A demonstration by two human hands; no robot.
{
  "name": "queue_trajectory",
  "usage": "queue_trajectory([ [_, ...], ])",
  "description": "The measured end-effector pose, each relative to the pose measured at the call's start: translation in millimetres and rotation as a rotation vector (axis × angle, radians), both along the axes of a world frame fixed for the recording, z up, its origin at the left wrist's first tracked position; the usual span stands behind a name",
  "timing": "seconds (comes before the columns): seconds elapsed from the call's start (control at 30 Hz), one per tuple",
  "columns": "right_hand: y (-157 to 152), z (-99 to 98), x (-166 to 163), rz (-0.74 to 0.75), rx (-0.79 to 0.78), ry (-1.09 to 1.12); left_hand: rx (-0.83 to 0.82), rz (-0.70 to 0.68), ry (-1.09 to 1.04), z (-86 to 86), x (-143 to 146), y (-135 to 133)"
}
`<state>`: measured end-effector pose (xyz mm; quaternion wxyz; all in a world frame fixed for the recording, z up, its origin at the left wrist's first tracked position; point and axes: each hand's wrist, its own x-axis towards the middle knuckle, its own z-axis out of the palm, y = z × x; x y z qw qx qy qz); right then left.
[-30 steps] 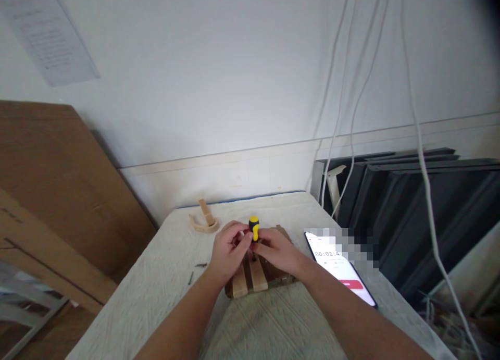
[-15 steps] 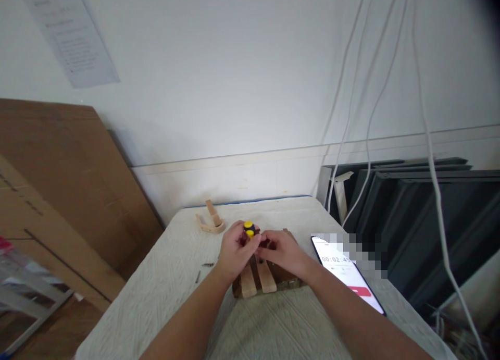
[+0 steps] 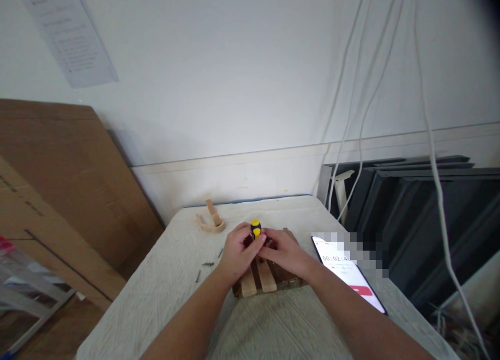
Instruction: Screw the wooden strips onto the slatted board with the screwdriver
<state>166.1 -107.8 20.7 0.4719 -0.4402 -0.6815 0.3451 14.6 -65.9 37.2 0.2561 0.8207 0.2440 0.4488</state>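
Note:
My left hand [image 3: 241,253] is closed around a short screwdriver [image 3: 255,227] with a black and yellow handle, which stands nearly upright. Opposite it, my right hand [image 3: 282,249] has its fingers pinched together close to the tool's lower part. Whatever those fingertips hold is hidden. Beneath both hands lies a dark brown wooden board [image 3: 283,276], carrying two pale wooden strips [image 3: 266,277] side by side. The screwdriver's tip is out of sight behind my fingers. Left of the board, several small screws [image 3: 208,264] lie on the cloth.
A pale cloth [image 3: 167,276] covers the table. Curved wooden pieces [image 3: 213,225] lie near its far edge. To the right is a phone [image 3: 351,276] showing a timer. A cardboard box [image 3: 70,183] stands at left, dark panels [image 3: 414,209] at right, and white cables [image 3: 433,162] hang down.
The screwdriver has come more upright and moved slightly right, between my hands. My left hand has shifted a little right, uncovering another screw on the cloth.

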Motion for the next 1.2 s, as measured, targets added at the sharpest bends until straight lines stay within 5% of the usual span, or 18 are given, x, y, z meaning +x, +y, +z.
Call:
queue_trajectory([
  [0.2,1.7,-1.5,-1.1,-0.128,-0.010,-0.047,-0.028,0.016,0.014,-1.6,0.2,0.7],
  [0.4,-0.7,1.2,0.4,0.027,0.005,0.021,-0.034,0.003,0.020,-0.2,0.2,-0.9],
  [0.6,2.0,-1.7,-0.5,-0.128,-0.026,-0.016,-0.030,0.011,-0.003,-4.2,-0.8,2.4],
  [1.2,-1.9,5.5,0.1,0.062,0.096,-0.130,-0.019,0.001,0.013,2.1,-1.9,-1.5],
])
